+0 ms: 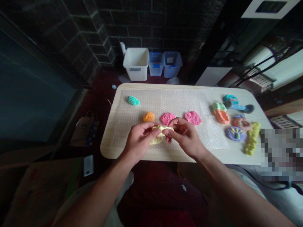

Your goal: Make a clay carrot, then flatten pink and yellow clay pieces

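Between my two hands is a piece of pale yellow modelling clay [162, 127], held just above the near part of the table. My left hand [142, 138] pinches its left side with thumb and fingers. On the right side, my right hand [183, 134] presses it with the thumb, fingers curled behind. Another pale yellow lump [156, 140] shows just below; whether it joins the held piece I cannot tell. Beyond my hands lie an orange clay ball [148, 116], a pink clay lump [167, 118] and a second pink lump [193, 118].
Bubble wrap [175, 101] covers much of the wooden table [146, 86]. A teal clay lump [133, 100] lies far left. Several shaped clay pieces sit at the right, among them a purple disc [235, 134] and a yellow strip [252, 138]. Behind the table stands a white bin [136, 64].
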`<state>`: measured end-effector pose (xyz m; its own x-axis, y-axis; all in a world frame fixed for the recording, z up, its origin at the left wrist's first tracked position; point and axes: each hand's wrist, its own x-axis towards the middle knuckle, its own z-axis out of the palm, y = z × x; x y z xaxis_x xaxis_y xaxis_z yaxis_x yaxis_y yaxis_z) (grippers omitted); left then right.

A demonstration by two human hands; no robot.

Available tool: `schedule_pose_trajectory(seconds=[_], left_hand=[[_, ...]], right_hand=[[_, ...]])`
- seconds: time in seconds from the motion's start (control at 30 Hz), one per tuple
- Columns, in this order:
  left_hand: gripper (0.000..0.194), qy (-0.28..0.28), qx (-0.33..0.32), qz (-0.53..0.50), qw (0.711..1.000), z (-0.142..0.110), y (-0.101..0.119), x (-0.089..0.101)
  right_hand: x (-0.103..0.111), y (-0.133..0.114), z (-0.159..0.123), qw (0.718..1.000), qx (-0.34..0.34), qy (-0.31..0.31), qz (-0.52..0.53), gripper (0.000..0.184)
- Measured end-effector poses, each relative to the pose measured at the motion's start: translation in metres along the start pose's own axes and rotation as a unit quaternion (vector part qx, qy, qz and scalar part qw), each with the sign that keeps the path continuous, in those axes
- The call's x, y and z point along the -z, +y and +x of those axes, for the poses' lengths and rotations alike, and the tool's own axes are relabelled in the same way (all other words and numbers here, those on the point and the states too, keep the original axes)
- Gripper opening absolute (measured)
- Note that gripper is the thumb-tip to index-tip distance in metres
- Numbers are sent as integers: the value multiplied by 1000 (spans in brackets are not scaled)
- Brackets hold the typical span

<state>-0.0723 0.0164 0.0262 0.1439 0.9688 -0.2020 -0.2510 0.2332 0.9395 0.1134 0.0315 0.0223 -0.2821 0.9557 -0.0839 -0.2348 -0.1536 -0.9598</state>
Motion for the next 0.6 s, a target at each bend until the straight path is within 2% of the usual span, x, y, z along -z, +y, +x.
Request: schedule_pose_trajectory(seconds=[0.1, 0.2, 0.3, 0.47, 0.6], left_hand=[[26, -21, 55, -122, 991, 0, 0, -3], [19, -24, 73, -187, 979, 0, -1, -7], [17, -9, 62, -200, 978, 3, -2, -10], [18, 0, 44, -174, 984, 7, -6, -14], [17, 22, 55, -173, 983, 9, -6, -17]], right_hand=[[0, 1, 2, 1000, 3, 31, 5, 38], [-1, 2, 1, 997, 26, 64, -14, 34], [-4, 2, -2, 995, 50, 68, -61, 27], [-14, 3, -8, 988, 90, 20, -120, 34], [-12, 1, -9, 981, 97, 16, -169, 31]])
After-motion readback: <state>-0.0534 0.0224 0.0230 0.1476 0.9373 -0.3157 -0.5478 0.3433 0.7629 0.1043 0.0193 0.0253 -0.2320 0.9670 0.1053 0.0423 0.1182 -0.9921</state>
